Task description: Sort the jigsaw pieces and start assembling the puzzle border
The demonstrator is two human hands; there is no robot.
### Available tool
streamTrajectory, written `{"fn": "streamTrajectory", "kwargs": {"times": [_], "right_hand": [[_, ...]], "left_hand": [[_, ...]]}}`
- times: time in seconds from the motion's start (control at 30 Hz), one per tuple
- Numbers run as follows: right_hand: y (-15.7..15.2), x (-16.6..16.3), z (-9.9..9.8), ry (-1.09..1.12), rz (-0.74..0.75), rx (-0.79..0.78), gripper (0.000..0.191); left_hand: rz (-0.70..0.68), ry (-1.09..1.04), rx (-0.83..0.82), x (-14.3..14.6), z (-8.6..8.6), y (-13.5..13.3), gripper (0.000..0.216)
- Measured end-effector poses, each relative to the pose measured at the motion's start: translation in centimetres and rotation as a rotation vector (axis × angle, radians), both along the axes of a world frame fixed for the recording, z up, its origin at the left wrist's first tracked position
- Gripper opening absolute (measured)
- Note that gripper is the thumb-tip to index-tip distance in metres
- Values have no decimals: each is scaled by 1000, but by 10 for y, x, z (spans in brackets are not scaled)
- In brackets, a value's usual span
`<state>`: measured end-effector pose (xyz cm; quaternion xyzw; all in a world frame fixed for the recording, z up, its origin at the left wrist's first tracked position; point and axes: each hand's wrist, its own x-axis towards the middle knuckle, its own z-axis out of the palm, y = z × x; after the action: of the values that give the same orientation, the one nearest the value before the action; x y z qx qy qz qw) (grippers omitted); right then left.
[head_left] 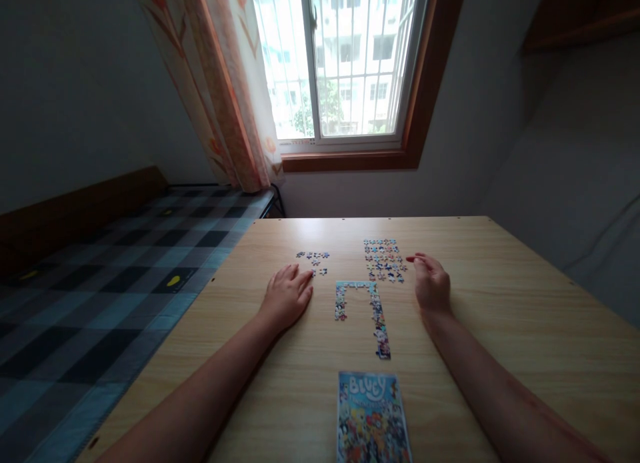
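My left hand (287, 295) lies palm down on the wooden table, fingers stretched and slightly apart. Its fingertips are beside a small group of loose jigsaw pieces (316, 263) and hold nothing. To the right of a larger group of loose pieces (384, 259), laid in rough rows, rests my right hand (431, 283). Its fingers are curled in, one digit points left towards those pieces, and no piece shows in it. Between my forearms is a partly joined puzzle border (379, 316), made of a top strip, a short left side and a longer right side.
A picture sheet or box lid (374, 419) marked "Bluey" lies at the table's near side. The wooden table (480, 356) ends at the left beside a bed with a checked cover (125, 276). Beyond the far edge are a barred window (350, 69) and a curtain (225, 83).
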<state>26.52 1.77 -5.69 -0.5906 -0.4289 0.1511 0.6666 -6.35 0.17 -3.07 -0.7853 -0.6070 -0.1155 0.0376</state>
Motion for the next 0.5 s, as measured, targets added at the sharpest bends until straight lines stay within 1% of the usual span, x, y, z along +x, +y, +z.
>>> {"fn": "streamTrajectory", "kwargs": {"times": [0.2,0.5], "right_hand": [[0,0,0,7,9,-11,31],[4,1,-5,0,20,1,32]], "left_hand": [[-9,1,20,-1,-2,1,43],[16,4,-7,1,3,-1,47]]}}
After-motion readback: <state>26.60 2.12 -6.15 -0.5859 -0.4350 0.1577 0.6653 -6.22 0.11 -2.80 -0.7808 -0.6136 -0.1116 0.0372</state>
